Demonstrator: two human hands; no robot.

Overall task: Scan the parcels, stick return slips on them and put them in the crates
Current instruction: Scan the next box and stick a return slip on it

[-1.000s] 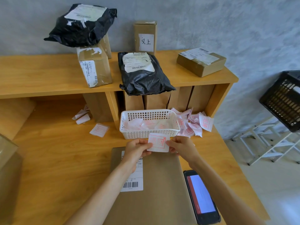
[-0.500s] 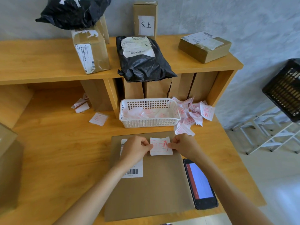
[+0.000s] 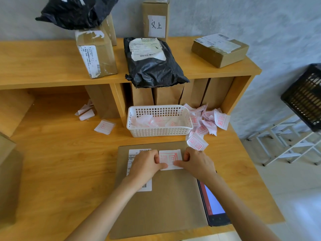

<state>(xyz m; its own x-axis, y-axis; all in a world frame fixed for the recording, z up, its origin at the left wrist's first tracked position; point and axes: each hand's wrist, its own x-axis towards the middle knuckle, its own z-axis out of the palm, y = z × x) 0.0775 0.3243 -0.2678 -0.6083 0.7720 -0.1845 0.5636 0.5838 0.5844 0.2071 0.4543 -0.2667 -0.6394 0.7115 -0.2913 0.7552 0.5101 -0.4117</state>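
A white paper return slip stamped in red [image 3: 170, 159] lies flat on a large brown cardboard parcel [image 3: 161, 202] on the wooden table [image 3: 57, 164], beside its white barcode label [image 3: 137, 152]. The left hand [image 3: 147, 164] and right hand [image 3: 198, 164] press its edges, fingers curled at either side.

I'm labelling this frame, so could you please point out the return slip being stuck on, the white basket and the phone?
return slip [image 3: 171, 158], head view, printed face.
white basket [image 3: 159, 132], head view, front wall.
phone [image 3: 214, 206], head view, screen.
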